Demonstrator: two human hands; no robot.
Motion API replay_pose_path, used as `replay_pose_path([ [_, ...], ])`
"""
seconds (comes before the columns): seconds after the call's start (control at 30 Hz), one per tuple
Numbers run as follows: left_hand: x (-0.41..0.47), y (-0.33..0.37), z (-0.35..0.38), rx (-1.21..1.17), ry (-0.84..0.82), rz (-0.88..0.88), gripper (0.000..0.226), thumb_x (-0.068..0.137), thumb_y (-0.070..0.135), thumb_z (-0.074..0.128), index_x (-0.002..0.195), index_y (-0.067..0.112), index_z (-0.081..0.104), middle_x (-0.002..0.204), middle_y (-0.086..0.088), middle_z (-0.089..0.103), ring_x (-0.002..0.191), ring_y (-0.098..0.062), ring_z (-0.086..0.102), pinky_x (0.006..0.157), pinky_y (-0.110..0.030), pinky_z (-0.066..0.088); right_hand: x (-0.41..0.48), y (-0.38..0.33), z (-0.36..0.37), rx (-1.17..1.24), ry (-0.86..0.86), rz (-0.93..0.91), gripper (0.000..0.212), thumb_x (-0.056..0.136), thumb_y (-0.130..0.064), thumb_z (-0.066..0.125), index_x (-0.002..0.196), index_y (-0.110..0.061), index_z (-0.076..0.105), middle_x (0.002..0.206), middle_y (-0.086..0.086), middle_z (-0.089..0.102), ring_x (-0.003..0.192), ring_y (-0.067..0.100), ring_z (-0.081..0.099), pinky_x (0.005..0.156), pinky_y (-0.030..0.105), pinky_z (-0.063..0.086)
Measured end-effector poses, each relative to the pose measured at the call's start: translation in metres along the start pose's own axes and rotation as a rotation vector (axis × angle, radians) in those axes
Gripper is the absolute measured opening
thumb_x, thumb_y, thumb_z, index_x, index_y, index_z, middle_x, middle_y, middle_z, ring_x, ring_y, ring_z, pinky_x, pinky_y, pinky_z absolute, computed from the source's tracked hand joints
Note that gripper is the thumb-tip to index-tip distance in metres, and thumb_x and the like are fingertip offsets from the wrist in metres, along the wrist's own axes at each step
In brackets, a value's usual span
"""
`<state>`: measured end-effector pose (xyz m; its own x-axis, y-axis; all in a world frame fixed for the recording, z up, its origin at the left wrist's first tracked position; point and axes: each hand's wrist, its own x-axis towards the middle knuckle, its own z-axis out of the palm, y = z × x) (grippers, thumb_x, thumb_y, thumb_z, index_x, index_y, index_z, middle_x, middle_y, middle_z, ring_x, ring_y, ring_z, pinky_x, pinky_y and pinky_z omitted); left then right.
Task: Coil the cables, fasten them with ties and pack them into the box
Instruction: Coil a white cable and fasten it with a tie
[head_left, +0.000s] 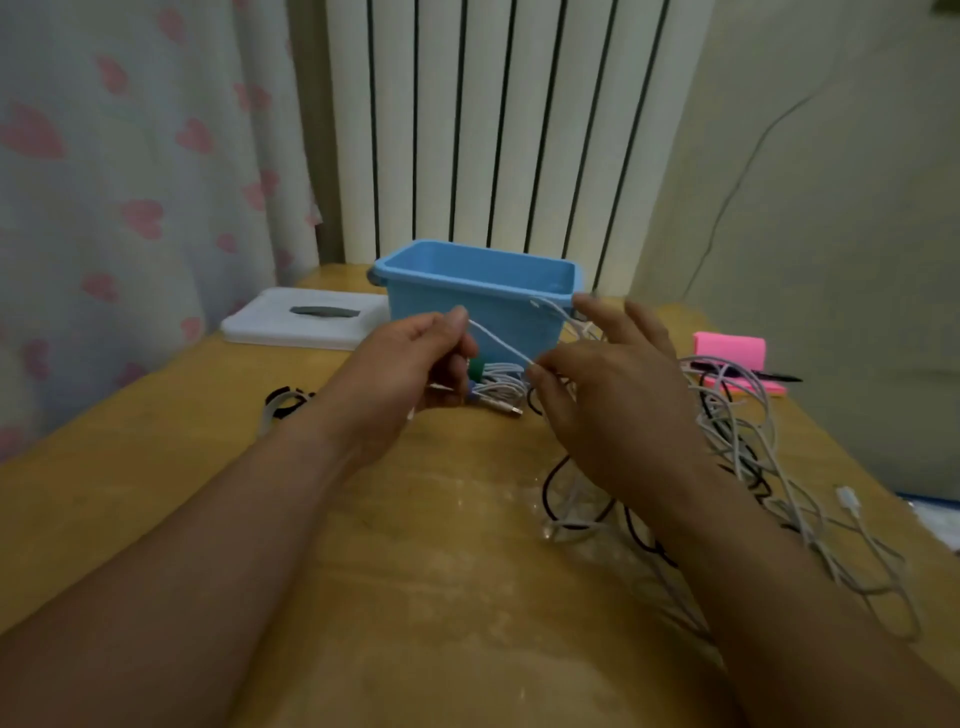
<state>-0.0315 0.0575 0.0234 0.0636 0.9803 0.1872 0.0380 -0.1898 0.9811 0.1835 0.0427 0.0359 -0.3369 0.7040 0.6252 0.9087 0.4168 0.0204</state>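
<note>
A thin white cable stretches between my two hands, just in front of the blue plastic box. My left hand pinches its left end between thumb and forefinger. My right hand pinches the cable near 1020,705 with thumb and forefinger, its other fingers spread toward the box. Below the hands lies a coiled white cable bundle with green and blue ties. A loose tangle of white and black cables spreads over the table on the right.
The wooden table holds a white flat lid at the back left, black ties at the left, and a pink pad with a pen at the right. A radiator and a curtain stand behind.
</note>
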Motion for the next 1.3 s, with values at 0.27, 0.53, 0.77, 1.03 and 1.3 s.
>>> replay_pose_path([
  [0.27,-0.009,0.0,0.021,-0.523,-0.044,-0.13,0.041,0.114,0.044,0.036,0.098,0.014,0.059,0.112,-0.021,0.075,0.111,-0.035,0.073,0.104,-0.049,0.054,-0.005,-0.024,0.01,0.019,-0.133,-0.161,0.032,0.1,-0.06,0.053,0.098,-0.035,0.073,0.106,-0.016,0.075,0.116,0.013,0.059,0.111,0.041,0.028],
  [0.53,-0.001,0.003,-0.002,-0.723,0.066,-0.049,0.034,0.111,0.049,0.046,0.108,0.019,0.06,0.09,-0.006,0.064,0.069,-0.016,0.059,0.069,-0.032,0.057,-0.008,-0.024,0.007,0.047,-0.123,-0.176,0.033,0.098,-0.054,0.055,0.121,-0.036,0.07,0.128,-0.013,0.07,0.141,0.019,0.048,0.115,0.044,0.029],
  [0.77,0.001,0.011,-0.016,-0.574,0.037,-0.001,0.033,0.112,0.05,0.044,0.096,0.023,0.055,0.073,0.002,0.048,0.048,-0.006,0.03,0.037,-0.019,0.026,-0.001,-0.007,0.001,-0.046,-0.097,-0.044,0.02,0.099,-0.043,0.06,0.112,-0.031,0.069,0.117,-0.005,0.069,0.114,0.022,0.054,0.094,0.042,0.037],
  [1.03,-0.021,0.01,0.021,0.382,-0.095,0.028,0.039,0.108,0.057,0.048,0.112,0.023,0.067,0.1,0.007,0.07,0.089,-0.012,0.063,0.076,-0.035,0.048,-0.005,0.007,-0.016,0.33,-0.157,-0.067,0.031,0.088,-0.055,0.046,0.075,-0.03,0.059,0.068,-0.01,0.06,0.069,0.008,0.056,0.076,0.035,0.045],
  [1.3,-0.031,0.01,0.034,0.326,-0.226,0.079,0.034,0.109,0.059,0.043,0.12,0.028,0.053,0.099,0.0,0.081,0.091,-0.022,0.075,0.082,-0.041,0.058,-0.005,0.014,-0.007,0.472,-0.247,0.003,0.031,0.109,-0.038,0.045,0.085,-0.026,0.061,0.081,-0.006,0.065,0.077,0.008,0.059,0.069,0.039,0.049],
])
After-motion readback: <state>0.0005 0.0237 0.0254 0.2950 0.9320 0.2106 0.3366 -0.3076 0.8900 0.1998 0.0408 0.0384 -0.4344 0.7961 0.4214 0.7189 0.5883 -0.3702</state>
